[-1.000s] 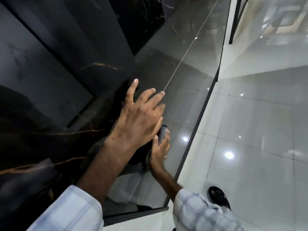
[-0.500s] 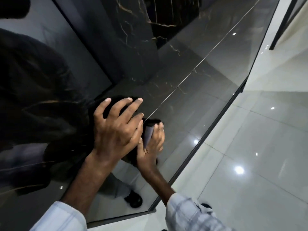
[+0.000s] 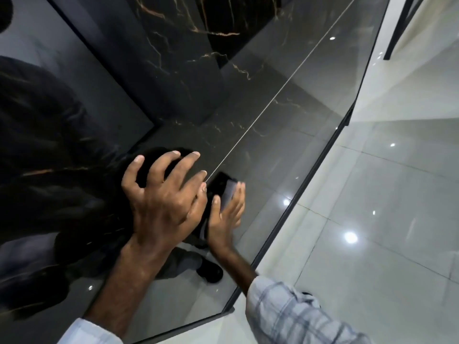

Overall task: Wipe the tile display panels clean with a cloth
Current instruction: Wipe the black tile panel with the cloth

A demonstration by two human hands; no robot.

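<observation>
A glossy dark tile display panel (image 3: 285,83) with gold veins and a thin white seam line fills the left and middle of the view. My left hand (image 3: 164,199) rests on it with fingers spread and slightly bent, holding nothing. Just right of it, my right hand (image 3: 224,217) presses a small grey cloth (image 3: 229,192) flat against the panel with straight fingers. The cloth shows between thumb and fingers; most of it is hidden under the palm. The panel mirrors my arms and body.
A black metal frame edge (image 3: 310,182) borders the panel on the right. Beyond it lies a shiny pale tiled floor (image 3: 385,194) with light spots. A dark post (image 3: 397,33) stands at the top right. My shoe tip (image 3: 308,294) shows behind the right sleeve.
The right hand has slid the cloth along the panel beside the left hand. My left fingers have spread wider. The view has swung, showing more of the veined upper panel.
</observation>
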